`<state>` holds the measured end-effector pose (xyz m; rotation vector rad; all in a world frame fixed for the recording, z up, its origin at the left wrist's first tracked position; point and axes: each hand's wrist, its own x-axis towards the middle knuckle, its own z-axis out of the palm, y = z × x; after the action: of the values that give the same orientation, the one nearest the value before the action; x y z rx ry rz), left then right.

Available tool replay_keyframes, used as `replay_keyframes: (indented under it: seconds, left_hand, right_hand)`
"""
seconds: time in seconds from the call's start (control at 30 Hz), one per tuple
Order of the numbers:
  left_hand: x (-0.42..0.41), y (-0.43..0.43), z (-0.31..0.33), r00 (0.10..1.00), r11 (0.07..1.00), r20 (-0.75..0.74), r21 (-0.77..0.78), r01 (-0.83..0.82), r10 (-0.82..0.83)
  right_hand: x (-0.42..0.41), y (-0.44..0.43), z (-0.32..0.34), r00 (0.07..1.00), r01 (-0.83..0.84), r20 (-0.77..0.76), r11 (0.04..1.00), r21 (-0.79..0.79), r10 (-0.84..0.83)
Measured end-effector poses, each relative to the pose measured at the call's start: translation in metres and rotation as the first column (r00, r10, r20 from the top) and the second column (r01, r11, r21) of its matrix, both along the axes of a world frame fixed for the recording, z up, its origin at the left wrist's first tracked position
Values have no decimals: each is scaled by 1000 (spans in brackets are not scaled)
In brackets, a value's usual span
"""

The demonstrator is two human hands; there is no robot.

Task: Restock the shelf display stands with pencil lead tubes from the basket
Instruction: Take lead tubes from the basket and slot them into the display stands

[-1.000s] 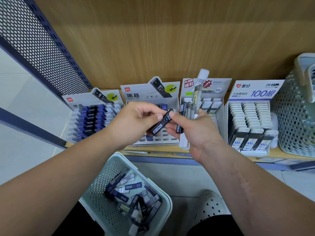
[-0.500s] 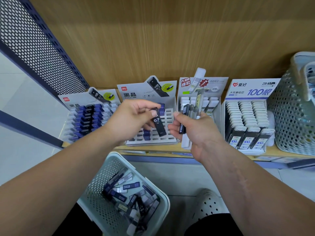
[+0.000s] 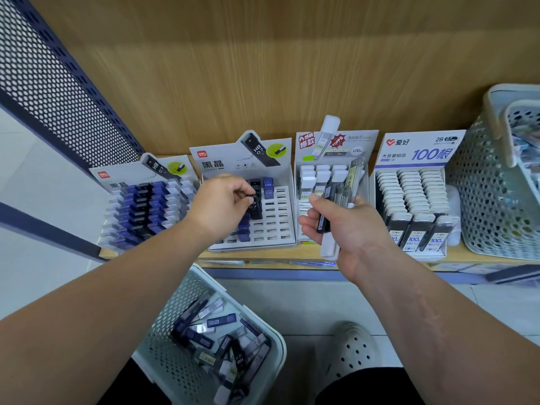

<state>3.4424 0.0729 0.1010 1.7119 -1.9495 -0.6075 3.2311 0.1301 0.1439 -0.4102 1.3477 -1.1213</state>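
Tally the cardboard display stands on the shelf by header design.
Grey-header cardboard stands picturing a black HB 0.7 tube: 2
Cardboard stand with red starburst header: 1
Cardboard stand with blue "100" header: 1
Total: 4

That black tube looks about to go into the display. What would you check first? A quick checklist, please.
1. Grip: the left hand pinches the black tube: ok.
2. Match: the tube reads 0.7 and the header of the stand reads HB 0.7: ok.
3. Room: the stand has many empty slots: ok.
4. Aim: is the tube's lower end lined up with a slot? Cannot tell, too blurred.
5. Spare tubes gripped in the right hand: ok.
6. Supply: the basket holds more tubes: ok.
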Motion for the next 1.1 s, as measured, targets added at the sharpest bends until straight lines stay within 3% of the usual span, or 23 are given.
replay_keyframes:
  seconds: [0.53,0.8,1.0,1.1]
  left_hand:
    - [-1,0,-6,937,973,296,-84,217,-184]
    - [-1,2,-8,932,968,296,-69,239,-209]
    - [-9,-3,-9,892,963,386,-35,269,-235]
    - [-8,-4,-8,910,967,348,-35,252,-224]
  right_hand:
    - [0,-3,4,998,3,61,1000,2,-3]
    - [0,0,9,991,-63,121,996,58,55]
    - [4,1,14,968,-179,190,983,48,167]
    - [6,0,15,970,-174,183,984,46,163]
